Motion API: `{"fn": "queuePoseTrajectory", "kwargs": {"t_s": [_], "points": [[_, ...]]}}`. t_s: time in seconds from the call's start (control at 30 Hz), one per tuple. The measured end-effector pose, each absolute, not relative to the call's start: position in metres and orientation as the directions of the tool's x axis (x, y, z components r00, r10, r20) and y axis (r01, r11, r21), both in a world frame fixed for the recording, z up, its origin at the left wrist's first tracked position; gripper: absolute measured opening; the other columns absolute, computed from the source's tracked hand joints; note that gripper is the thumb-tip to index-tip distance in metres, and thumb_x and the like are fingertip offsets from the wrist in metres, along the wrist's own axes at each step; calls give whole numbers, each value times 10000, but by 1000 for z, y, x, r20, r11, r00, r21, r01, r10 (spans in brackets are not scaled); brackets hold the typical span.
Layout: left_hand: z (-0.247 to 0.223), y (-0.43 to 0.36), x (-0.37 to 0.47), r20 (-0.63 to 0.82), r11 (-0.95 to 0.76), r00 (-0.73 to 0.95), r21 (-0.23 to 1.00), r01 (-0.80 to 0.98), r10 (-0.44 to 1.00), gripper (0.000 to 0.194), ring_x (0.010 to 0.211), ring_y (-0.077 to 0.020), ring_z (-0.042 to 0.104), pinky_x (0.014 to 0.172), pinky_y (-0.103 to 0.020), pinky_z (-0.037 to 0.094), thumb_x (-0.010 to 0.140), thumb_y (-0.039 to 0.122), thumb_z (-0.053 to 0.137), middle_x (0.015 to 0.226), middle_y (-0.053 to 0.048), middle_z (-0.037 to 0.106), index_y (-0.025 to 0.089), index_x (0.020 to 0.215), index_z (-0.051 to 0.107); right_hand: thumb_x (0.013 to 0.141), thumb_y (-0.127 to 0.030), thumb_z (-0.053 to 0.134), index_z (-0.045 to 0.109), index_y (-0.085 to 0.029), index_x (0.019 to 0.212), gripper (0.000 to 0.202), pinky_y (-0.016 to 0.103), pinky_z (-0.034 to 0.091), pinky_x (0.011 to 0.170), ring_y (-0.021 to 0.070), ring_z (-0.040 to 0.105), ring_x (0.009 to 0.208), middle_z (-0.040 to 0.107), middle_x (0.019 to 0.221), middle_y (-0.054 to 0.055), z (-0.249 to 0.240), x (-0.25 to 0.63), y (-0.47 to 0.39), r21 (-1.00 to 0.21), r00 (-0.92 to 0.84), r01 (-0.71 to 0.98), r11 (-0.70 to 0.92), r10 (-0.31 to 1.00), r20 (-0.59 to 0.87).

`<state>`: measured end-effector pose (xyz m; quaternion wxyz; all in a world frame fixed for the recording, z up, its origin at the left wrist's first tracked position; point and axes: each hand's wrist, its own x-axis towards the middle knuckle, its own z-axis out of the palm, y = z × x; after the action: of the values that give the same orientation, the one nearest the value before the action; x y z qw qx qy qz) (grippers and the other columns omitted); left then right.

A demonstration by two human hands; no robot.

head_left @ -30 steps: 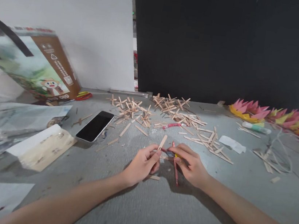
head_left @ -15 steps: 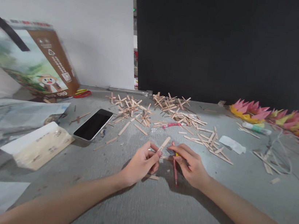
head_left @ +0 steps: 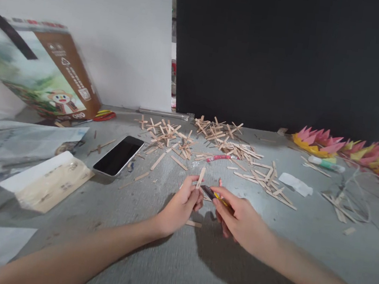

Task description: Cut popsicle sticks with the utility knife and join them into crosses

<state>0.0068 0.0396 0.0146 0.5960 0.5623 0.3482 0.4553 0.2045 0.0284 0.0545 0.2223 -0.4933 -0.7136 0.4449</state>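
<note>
My left hand (head_left: 183, 206) is closed, pinching a wooden craft stick (head_left: 201, 177) that points up and away from me. My right hand (head_left: 237, 216) is wrapped round a utility knife (head_left: 220, 198) with a yellow-and-black body. Its dark blade end points left, close to the stick; I cannot tell whether they touch. A pink pen (head_left: 220, 182) lies partly hidden under my right hand. Below my left hand, a loose stick piece (head_left: 194, 224) rests on the grey table (head_left: 172, 270).
Piles of craft sticks (head_left: 165, 138) lie at the back, with a red pen (head_left: 218, 158) in front of them. To the left are a phone (head_left: 118, 156), scissors (head_left: 105, 115), an envelope (head_left: 51, 184) and a printed bag (head_left: 55, 73). Folded paper flowers (head_left: 318, 141), a glue stick (head_left: 326, 164) and a cable (head_left: 370, 203) lie right.
My right hand has lifted the utility knife and brought its blade end nearer the stick. The stick in my left hand has tipped more upright.
</note>
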Motion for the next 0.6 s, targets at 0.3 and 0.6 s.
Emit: {"fn": "queuePoseTrajectory", "kwargs": {"t_s": [0.3, 0.6], "points": [[14, 40, 5, 119, -135, 344, 991, 24, 931, 265, 624, -129, 482, 648, -267, 418, 1086, 411, 358, 695, 64, 501, 212, 1248, 419, 1081, -418, 414, 599, -273, 1413, 407, 195, 410, 393, 90, 559, 407, 566, 662, -57, 56, 202, 24, -851, -394, 513, 112, 912, -118], [14, 29, 8, 110, -180, 222, 927, 330, 969, 267, 643, -150, 553, 650, -280, 447, 1041, 287, 407, 782, 8, 627, 222, 1292, 470, 1076, -359, 413, 656, -261, 1283, 334, 155, 406, 368, 66, 546, 383, 544, 647, -64, 62, 199, 20, -860, -387, 509, 42, 903, -185]]}}
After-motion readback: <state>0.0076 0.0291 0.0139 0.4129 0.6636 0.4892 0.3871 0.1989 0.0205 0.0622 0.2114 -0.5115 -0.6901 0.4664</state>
